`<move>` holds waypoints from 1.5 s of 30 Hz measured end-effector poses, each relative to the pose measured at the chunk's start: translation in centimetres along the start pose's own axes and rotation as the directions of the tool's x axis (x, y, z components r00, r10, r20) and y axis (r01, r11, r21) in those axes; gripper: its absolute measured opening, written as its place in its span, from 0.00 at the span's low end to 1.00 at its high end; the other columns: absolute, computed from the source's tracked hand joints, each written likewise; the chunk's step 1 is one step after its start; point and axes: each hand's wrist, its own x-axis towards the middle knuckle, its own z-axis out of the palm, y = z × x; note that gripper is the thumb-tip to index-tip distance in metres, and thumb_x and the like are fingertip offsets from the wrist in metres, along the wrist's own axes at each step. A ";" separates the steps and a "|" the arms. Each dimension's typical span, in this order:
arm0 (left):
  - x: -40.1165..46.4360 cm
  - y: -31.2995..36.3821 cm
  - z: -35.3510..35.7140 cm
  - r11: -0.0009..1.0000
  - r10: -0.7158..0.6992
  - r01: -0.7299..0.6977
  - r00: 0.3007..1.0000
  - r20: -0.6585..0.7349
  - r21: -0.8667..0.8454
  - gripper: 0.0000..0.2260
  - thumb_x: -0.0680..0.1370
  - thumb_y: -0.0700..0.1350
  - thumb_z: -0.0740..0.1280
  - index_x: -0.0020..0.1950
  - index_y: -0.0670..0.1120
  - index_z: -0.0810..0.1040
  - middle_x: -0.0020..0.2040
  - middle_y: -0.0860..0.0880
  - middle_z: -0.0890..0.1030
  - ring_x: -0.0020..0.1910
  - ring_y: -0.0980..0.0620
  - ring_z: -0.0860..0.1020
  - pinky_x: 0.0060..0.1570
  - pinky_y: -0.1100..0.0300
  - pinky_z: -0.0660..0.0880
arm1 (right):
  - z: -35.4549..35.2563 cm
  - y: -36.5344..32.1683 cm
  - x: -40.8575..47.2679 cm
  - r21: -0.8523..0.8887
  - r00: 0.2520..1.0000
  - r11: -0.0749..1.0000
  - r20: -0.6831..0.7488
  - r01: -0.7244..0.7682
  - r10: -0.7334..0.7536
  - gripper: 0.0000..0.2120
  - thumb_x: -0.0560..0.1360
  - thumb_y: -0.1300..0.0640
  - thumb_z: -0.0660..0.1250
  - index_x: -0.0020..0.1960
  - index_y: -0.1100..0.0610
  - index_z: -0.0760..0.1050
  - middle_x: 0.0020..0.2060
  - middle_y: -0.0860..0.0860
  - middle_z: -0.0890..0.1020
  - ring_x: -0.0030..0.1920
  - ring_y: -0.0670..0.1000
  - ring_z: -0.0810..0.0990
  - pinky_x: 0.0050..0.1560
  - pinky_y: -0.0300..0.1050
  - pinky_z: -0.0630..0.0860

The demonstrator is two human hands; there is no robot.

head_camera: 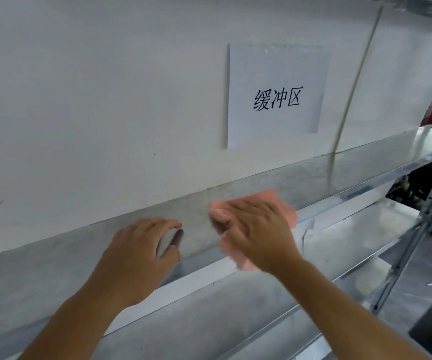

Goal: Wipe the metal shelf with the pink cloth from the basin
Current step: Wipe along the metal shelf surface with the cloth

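pressing the pink cloth [282,203] flat on the metal shelf [54,268] with spread right hand [257,227] fingers, left hand [142,255] loosely curled and empty, under a paper sign [277,94] reading 缓冲区.

Motion blur softens the right hand [257,227] and the pink cloth [286,210] beneath it, much of the cloth hidden under palm and fingers. The left hand [137,255] covers part of the metal shelf [54,271]. Both forearms run out of the bottom edge. Clutter [404,188] beyond the shelf, at right, is too dark to identify.
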 end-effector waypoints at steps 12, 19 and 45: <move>3.7 3.1 2.7 0.994 0.104 -0.105 0.993 0.057 0.008 0.21 0.79 0.62 0.56 0.70 0.60 0.73 0.69 0.58 0.77 0.68 0.52 0.73 0.67 0.48 0.70 | -1.0 2.6 -0.1 0.012 0.998 1.000 0.054 -0.020 0.020 0.27 0.84 0.39 0.46 0.74 0.39 0.77 0.72 0.39 0.80 0.76 0.41 0.73 0.82 0.51 0.62; 5.8 4.5 4.0 0.989 0.147 -0.149 0.985 0.092 0.020 0.30 0.74 0.65 0.47 0.72 0.60 0.71 0.71 0.55 0.75 0.70 0.49 0.71 0.69 0.45 0.67 | -0.2 2.8 -0.1 0.029 0.999 0.998 -0.004 -0.052 0.052 0.24 0.83 0.42 0.50 0.73 0.38 0.77 0.72 0.40 0.80 0.76 0.43 0.73 0.81 0.48 0.61; 18.0 19.6 12.5 0.999 -0.020 0.016 0.995 0.098 0.045 0.30 0.70 0.67 0.47 0.67 0.63 0.73 0.70 0.54 0.76 0.67 0.45 0.73 0.67 0.40 0.67 | -6.6 23.1 2.2 0.058 0.993 0.998 0.117 -0.027 0.021 0.25 0.82 0.40 0.51 0.75 0.38 0.75 0.74 0.40 0.79 0.77 0.44 0.72 0.81 0.53 0.62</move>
